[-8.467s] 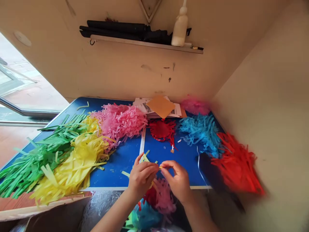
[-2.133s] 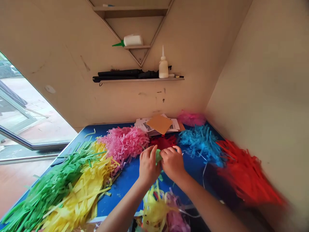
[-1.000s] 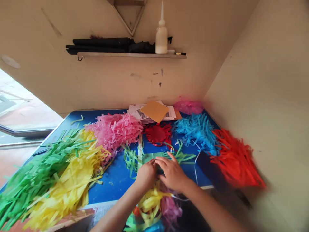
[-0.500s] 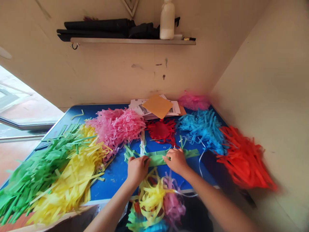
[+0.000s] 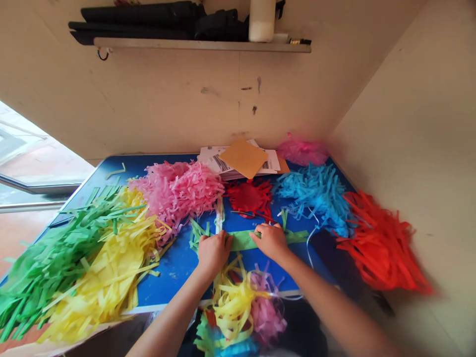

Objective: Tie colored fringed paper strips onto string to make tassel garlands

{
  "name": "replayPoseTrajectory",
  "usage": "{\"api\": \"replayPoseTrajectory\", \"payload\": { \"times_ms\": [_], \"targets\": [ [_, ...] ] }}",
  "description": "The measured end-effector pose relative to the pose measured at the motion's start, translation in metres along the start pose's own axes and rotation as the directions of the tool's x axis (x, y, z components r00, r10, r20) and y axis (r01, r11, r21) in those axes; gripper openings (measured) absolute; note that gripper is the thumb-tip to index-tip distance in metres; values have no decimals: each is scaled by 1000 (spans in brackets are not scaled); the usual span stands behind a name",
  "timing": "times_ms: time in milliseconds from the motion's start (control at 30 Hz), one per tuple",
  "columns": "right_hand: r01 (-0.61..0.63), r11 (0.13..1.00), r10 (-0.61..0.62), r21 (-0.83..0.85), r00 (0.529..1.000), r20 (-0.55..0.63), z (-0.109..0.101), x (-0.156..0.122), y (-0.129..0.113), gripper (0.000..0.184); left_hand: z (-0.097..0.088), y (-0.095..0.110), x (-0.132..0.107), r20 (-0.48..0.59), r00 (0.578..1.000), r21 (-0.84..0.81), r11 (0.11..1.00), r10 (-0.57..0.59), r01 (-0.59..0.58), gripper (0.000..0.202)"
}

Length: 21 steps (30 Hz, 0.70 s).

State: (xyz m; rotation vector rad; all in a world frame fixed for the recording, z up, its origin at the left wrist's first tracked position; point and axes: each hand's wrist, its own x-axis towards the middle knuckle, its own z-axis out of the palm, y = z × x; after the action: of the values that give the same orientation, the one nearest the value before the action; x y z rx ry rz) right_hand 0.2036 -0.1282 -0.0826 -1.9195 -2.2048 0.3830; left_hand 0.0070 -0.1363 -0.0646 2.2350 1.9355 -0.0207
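Nearest, past the table edge, lies a bunch of yellow and pink tassels [image 5: 232, 310]. The left hand [image 5: 213, 253] and right hand [image 5: 271, 241] press on a green fringed strip [image 5: 241, 240] lying flat on the blue table [image 5: 171, 267], whether gripping it is unclear. Beyond sit pink fringe [image 5: 178, 191], red fringe [image 5: 249, 198] and blue fringe [image 5: 316, 198].

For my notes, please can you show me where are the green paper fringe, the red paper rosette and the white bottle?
green paper fringe [image 5: 241, 240]: head view, on its solid band between the hands.
red paper rosette [image 5: 248, 197]: head view, on its solid centre.
white bottle [image 5: 262, 21]: head view, on its body, on the shelf.
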Motion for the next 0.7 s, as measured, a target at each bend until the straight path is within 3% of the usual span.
{"api": "replayPoseTrajectory", "payload": {
  "times_ms": [167, 233, 300, 367, 467, 600, 700],
  "targets": [
    [-24, 1000, 24, -6, 1000, -13, -7, -2, -6, 18, -2, 1, -3, -59, 998, 5, 1000, 23, -22, 30],
    [-2, 998, -3, -57, 997, -81, -11, -4, -11, 18, -5, -1, -3, -134, 983, 13, 992, 125, -125, 24],
    [127, 983, -142, -136, 984, -108, -14, -6, -13, 12, -9, -5, -3, -162, 932, 41, 946, 325, -323, 23],
    [302, 938, -312, -170, 949, -39, -16, -8, -11, 14, -13, -12, -4, -123, 852, 69, 861, 509, -504, 24],
    [393, 913, -391, -115, 920, 34, -21, -11, -1, 15, -20, -21, -9, -68, 793, 91, 796, 605, -599, 26],
    [474, 878, -474, -68, 880, 5, -27, -17, 11, 31, -22, -23, -17, -131, 823, 70, 833, 553, -549, 30],
    [494, 869, -494, -36, 869, -2, -26, -19, 17, 15, -19, -23, -19, -169, 846, 39, 861, 505, -506, 28]
  ]
}}
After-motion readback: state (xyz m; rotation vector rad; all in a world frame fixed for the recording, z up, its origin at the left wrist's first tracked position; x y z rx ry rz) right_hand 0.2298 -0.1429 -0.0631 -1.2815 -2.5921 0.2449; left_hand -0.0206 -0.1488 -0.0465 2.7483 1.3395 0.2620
